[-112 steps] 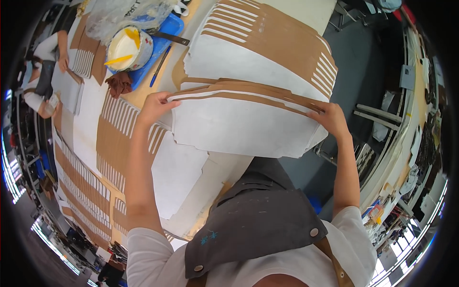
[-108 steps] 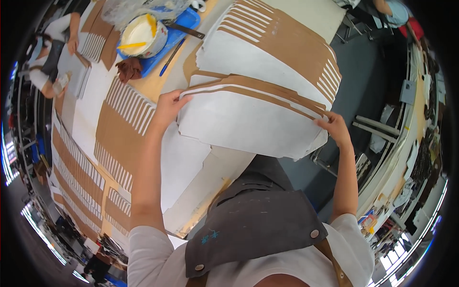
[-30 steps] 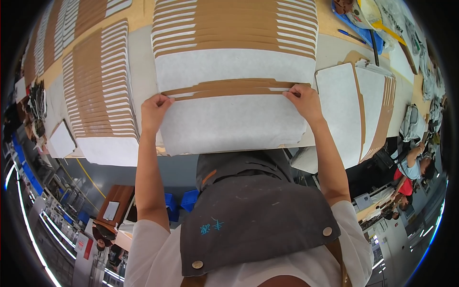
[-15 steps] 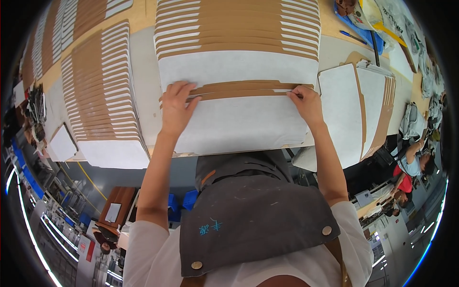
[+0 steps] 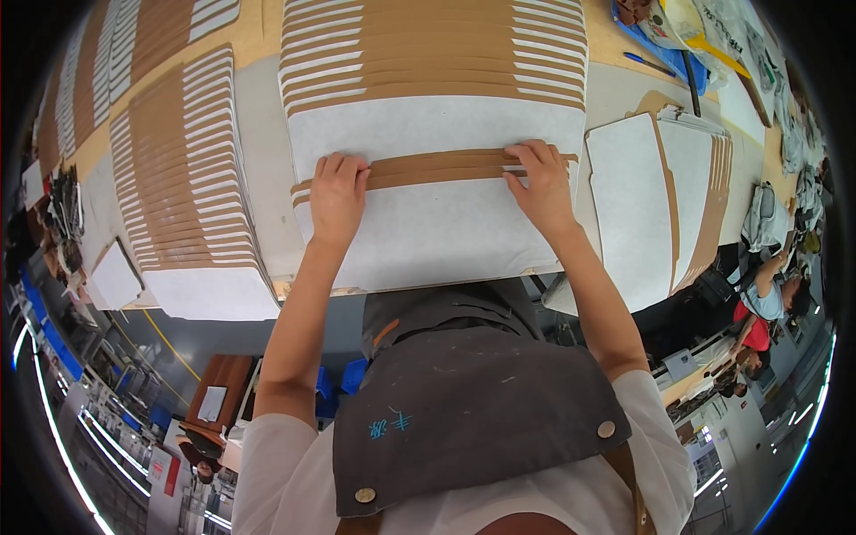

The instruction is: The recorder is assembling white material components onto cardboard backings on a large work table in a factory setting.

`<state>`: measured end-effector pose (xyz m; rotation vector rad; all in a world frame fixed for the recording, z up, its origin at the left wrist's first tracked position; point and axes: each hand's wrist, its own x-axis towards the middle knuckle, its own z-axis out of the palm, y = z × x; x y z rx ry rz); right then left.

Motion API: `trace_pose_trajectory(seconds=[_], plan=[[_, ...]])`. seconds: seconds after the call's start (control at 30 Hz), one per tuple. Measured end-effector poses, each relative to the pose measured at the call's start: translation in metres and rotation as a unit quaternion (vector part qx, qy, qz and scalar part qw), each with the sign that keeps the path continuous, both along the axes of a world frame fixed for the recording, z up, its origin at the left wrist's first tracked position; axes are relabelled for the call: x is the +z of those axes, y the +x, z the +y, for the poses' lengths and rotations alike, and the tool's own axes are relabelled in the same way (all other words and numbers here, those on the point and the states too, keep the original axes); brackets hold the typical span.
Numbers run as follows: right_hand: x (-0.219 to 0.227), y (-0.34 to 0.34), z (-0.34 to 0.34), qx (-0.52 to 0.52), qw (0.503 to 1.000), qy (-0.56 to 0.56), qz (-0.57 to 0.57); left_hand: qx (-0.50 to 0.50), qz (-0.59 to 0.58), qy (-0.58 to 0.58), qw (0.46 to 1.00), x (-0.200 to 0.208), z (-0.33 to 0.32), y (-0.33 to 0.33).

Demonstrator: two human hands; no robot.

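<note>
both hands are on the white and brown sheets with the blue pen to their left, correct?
Wrong side: the head view shows the blue pen to the right. The left hand and right hand are on the white and brown sheets.

1. A pen [image 5: 649, 63] is laid on the tabletop [image 5: 254, 40] near a blue tray [image 5: 643, 38].
2. A brown cloth [image 5: 634, 11] is seen at the tray.
3. Blue bins [image 5: 354, 375] are seen below the tabletop.
4. A person in red [image 5: 758, 334] is seen at far right.

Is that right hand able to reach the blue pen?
Probably, with a stretch: the blue pen lies uncovered, farther out than the right hand, and nothing tall stands between them.
</note>
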<state>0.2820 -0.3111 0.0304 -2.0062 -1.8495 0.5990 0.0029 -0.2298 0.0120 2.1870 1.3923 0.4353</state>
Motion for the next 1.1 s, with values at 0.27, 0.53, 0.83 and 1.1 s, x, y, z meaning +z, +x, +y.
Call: trace_pose_trajectory(seconds=[0.27, 0.53, 0.83, 1.1], plan=[[0.002, -0.006, 0.004, 0.025, 0.999, 0.016, 0.022, -0.089, -0.017, 0.105, 0.990, 0.023, -0.004, -0.007], [0.008, 0.076, -0.011, -0.025, 0.985, -0.156, 0.064, 0.000, -0.037, -0.242, 0.970, 0.037, 0.014, -0.084], [0.018, 0.092, -0.036, -0.262, 0.822, -0.313, 0.397, 0.257, -0.233, -0.467, 0.814, 0.037, -0.001, -0.071], [-0.015, 0.093, -0.054, -0.277, 0.865, -0.261, 0.327, 0.208, -0.087, -0.368, 0.902, 0.014, -0.012, -0.061]])
